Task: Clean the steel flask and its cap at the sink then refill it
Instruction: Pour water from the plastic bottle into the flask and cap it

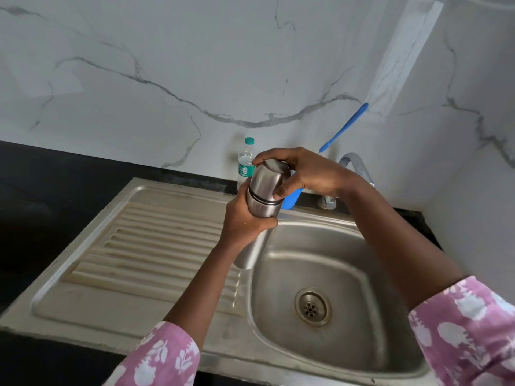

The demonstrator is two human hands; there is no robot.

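The steel flask [262,207] is held tilted above the left rim of the sink basin [342,263], its lower end showing below my left wrist. My left hand [245,221] wraps around the flask's body. The steel cap [267,178] sits on top of the flask, and my right hand [303,171] grips it from above with fingers around its sides. The tap [356,165] curves up behind my right wrist; no water is visible.
A clear plastic water bottle [245,162] with a green cap stands at the wall behind the flask. A blue cup [291,199] holds a blue brush [344,128] leaning on the marble wall. The ribbed drainboard [145,246] lies left, black counter [41,196] beyond.
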